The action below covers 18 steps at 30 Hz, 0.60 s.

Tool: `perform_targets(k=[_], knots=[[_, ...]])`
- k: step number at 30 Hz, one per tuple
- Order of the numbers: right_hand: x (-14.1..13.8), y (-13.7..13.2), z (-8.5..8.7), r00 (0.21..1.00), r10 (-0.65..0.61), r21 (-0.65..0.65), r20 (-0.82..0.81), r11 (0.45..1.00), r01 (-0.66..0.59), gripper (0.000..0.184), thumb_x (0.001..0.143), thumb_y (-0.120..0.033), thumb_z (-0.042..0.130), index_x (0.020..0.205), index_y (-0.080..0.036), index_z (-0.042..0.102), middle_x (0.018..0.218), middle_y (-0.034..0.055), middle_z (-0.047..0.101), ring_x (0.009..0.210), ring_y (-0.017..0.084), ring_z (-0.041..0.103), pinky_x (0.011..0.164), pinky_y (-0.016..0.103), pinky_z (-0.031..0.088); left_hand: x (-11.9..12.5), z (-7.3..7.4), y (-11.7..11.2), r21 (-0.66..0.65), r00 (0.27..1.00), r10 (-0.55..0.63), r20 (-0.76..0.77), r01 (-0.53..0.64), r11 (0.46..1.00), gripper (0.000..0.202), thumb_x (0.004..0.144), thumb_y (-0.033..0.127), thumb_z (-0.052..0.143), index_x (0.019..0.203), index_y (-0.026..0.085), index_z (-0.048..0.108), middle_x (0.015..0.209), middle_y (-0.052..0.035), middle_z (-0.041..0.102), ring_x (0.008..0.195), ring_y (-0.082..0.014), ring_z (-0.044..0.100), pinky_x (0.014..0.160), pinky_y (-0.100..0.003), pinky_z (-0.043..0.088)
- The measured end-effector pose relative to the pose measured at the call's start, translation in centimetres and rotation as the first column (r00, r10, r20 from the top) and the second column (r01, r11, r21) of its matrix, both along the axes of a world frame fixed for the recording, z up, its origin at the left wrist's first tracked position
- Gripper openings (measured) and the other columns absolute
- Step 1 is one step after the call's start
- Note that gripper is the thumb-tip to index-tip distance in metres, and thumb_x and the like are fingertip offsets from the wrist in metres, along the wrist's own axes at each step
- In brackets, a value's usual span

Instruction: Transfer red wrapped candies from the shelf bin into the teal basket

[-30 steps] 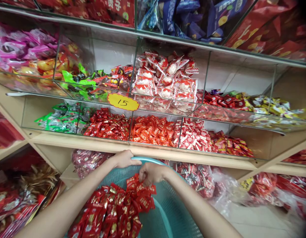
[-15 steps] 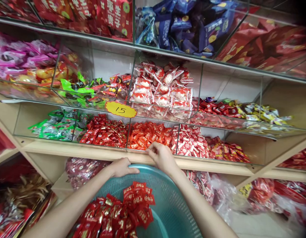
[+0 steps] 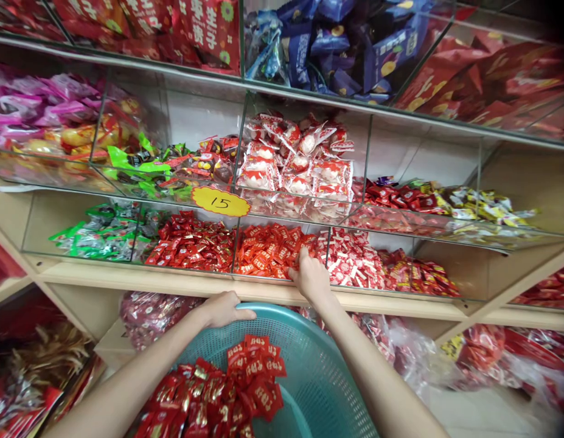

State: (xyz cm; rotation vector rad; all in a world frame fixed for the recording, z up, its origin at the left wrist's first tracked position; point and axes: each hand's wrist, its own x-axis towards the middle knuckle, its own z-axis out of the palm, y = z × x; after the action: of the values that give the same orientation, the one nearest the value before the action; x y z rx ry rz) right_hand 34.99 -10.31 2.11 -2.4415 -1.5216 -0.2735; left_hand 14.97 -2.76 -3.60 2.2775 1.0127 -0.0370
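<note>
My left hand (image 3: 224, 309) grips the far rim of a teal plastic basket (image 3: 309, 371) that holds a heap of red wrapped candies (image 3: 227, 389). My right hand (image 3: 309, 277) reaches over the wooden shelf edge into a glass bin of orange-red wrapped candies (image 3: 272, 252). Its fingers curl down into the pile, and whether they hold any candy is hidden. Just to the right of that hand lies a bin of red-and-white candies (image 3: 355, 261).
Glass-fronted bins fill the shelves: dark red candies (image 3: 193, 246), green packets (image 3: 99, 234), white-and-red buns (image 3: 300, 164), blue bags (image 3: 336, 42) above. A yellow tag (image 3: 220, 201) reads 15. Clear bags of sweets (image 3: 382, 331) sit under the shelf behind the basket.
My right hand let go of a bunch of red candies in the basket, rose over the shelf edge and went into the orange-red candy bin. The left hand stayed on the rim.
</note>
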Motion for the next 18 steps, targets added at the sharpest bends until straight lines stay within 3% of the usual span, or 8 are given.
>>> perform_targets(k=[6, 12, 18], knots=[[0.6, -0.7, -0.9, 0.989, 0.126, 0.186, -0.079, 0.976, -0.11, 0.015, 0.078, -0.028, 0.052, 0.087, -0.021, 0.043, 0.079, 0.0055, 0.062, 0.075, 0.021, 0.059, 0.058, 0.026, 0.035, 0.0, 0.3, -0.3, 0.02, 1.0, 0.017, -0.007, -0.017, 1.0, 0.057, 0.06, 0.071, 0.049, 0.059, 0.015, 0.058, 0.057, -0.0009, 0.054, 0.055, -0.0148, 0.048, 0.045, -0.022, 0.029], [0.3, -1.6, -0.8, 0.932, 0.343, 0.351, -0.118, 0.892, -0.284, 0.014, 0.077, -0.024, 0.049, 0.088, -0.022, 0.041, 0.085, 0.0031, 0.06, 0.079, 0.019, 0.054, 0.066, 0.027, 0.038, 0.1, 0.2, -0.2, 0.046, 1.0, -0.008, -0.019, 0.009, 0.999, 0.057, 0.062, 0.07, 0.048, 0.06, 0.015, 0.058, 0.057, -0.0012, 0.053, 0.055, -0.0145, 0.047, 0.045, -0.022, 0.03], [-0.3, -2.2, -0.2, 0.876, 0.459, 0.427, -0.146, 0.828, -0.363, 0.014, 0.078, -0.025, 0.049, 0.09, -0.022, 0.044, 0.089, 0.0041, 0.059, 0.084, 0.02, 0.052, 0.074, 0.032, 0.04, 0.0, 0.3, -0.2, 0.076, 1.0, -0.014, -0.025, 0.015, 0.997, 0.057, 0.063, 0.07, 0.047, 0.061, 0.014, 0.06, 0.06, -0.003, 0.058, 0.057, -0.0158, 0.05, 0.047, -0.022, 0.031]])
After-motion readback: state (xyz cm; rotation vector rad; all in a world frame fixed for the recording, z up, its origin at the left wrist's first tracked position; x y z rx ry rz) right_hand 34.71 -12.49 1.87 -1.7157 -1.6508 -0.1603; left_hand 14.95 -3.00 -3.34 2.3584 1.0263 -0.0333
